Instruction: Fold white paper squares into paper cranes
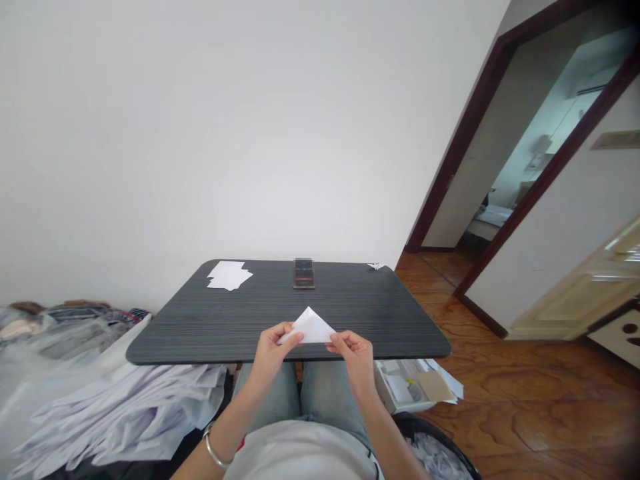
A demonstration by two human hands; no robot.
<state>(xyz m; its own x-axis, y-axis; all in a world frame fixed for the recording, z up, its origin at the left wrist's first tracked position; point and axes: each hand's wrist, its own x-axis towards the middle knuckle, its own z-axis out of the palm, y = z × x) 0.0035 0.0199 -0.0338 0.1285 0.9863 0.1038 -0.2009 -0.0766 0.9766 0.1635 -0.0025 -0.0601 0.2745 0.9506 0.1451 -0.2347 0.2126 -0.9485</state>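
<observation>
A white sheet of paper folded into a triangle [312,327] is held up over the front edge of the dark table [270,303], its point facing away from me. My left hand [274,343] pinches its left corner, thumb on top. At the right corner, my right hand [353,345] grips the paper between thumb and curled fingers. The undersides of the fingers are hidden. Both hands are close to the table's near edge.
Loose white sheets [229,275] lie at the table's back left. A phone [304,273] rests at the back middle, and a small folded white paper piece [376,266] at the back right. Below are a box of papers [407,387], a black bin [440,457] and piled white cloth [135,407].
</observation>
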